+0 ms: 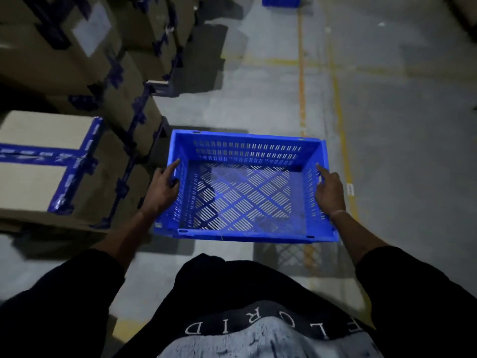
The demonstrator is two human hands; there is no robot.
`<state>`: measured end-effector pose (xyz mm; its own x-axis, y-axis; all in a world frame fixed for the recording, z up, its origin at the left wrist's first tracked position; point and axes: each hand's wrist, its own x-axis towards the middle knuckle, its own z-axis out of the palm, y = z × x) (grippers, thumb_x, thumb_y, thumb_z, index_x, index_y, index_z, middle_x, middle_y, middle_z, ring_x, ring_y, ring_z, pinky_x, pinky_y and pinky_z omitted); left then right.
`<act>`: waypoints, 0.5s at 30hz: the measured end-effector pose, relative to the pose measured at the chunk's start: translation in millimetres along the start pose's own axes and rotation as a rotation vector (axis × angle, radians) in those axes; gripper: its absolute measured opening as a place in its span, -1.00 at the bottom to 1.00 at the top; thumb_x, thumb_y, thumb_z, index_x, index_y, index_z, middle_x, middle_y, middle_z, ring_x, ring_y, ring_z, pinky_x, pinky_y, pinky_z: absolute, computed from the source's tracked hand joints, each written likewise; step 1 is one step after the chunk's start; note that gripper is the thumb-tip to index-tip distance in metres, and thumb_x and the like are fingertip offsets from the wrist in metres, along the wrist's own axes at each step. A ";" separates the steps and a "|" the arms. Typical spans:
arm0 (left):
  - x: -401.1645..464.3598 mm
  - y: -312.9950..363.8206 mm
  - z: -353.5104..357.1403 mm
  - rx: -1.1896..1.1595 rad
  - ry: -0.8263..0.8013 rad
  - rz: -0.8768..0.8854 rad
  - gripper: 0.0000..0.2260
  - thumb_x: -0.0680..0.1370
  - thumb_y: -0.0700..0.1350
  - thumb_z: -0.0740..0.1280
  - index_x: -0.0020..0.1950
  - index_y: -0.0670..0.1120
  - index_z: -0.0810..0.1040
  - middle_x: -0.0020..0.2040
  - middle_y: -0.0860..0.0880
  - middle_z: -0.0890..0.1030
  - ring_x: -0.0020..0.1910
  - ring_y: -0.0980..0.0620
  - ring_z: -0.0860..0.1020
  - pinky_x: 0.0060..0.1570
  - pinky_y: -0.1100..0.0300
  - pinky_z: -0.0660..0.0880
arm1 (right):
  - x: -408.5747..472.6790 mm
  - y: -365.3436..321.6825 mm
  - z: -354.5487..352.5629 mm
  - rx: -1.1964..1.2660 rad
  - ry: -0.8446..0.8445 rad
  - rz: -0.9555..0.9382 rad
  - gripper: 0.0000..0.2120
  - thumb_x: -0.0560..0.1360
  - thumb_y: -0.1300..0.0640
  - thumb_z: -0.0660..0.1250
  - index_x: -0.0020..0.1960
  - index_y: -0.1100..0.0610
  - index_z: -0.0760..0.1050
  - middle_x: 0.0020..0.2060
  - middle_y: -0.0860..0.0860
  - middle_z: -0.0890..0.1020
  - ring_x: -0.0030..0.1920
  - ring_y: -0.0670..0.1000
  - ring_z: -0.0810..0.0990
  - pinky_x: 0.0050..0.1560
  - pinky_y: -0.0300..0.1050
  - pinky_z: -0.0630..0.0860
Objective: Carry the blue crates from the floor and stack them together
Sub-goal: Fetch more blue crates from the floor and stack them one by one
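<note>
An empty blue slotted crate [245, 153] hangs in front of my body, lifted off the grey floor, its shadow lying below it. My left hand [163, 187] grips the crate's left short wall, fingers curled into the handle slot with the forefinger stretched along the rim. My right hand [329, 188] grips the right short wall the same way. Another blue crate [281, 0] stands on the floor far ahead, cut off by the top edge of the view.
Stacks of cardboard boxes [64, 156] with blue tape line the left side, close to the crate's left wall. Yellow painted lines [301, 73] run along the concrete floor ahead. Open floor extends forward and to the right.
</note>
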<state>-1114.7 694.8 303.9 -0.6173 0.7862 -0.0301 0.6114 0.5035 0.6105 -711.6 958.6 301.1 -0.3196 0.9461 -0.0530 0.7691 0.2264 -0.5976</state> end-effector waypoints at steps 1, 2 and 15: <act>19.8 6.2 1.6 0.000 -0.005 0.003 -0.45 0.60 -0.16 0.29 0.57 0.16 0.31 0.05 -0.15 0.42 -0.15 -0.12 0.52 0.02 0.17 0.41 | 16.7 -2.1 -2.7 -0.002 0.004 0.000 -0.48 0.58 0.34 0.16 0.51 0.07 0.34 0.17 0.27 0.42 0.05 0.32 0.52 0.04 0.01 0.46; 39.7 11.8 3.2 0.004 -0.008 0.005 -0.45 0.60 -0.15 0.29 0.57 0.17 0.30 0.03 -0.15 0.41 -0.16 -0.14 0.52 0.02 0.12 0.44 | 33.5 -3.5 -4.6 -0.003 0.008 0.001 -0.48 0.58 0.34 0.16 0.51 0.08 0.34 0.17 0.27 0.42 0.04 0.31 0.52 0.02 -0.01 0.44; 339.5 70.4 43.5 -0.033 -0.155 0.082 -0.43 0.62 -0.11 0.31 0.61 0.15 0.22 0.16 -0.13 0.38 -0.03 -0.02 0.43 0.10 0.03 0.42 | 293.8 -31.4 2.7 -0.037 0.088 0.106 -0.47 0.59 0.35 0.15 0.52 0.05 0.33 0.18 0.22 0.41 0.00 0.28 0.52 -0.04 -0.07 0.40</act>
<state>-1259.7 1012.7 302.3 -0.4806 0.8714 -0.0989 0.6387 0.4251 0.6413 -831.1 1228.8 302.1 -0.1874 0.9813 -0.0431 0.8162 0.1312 -0.5627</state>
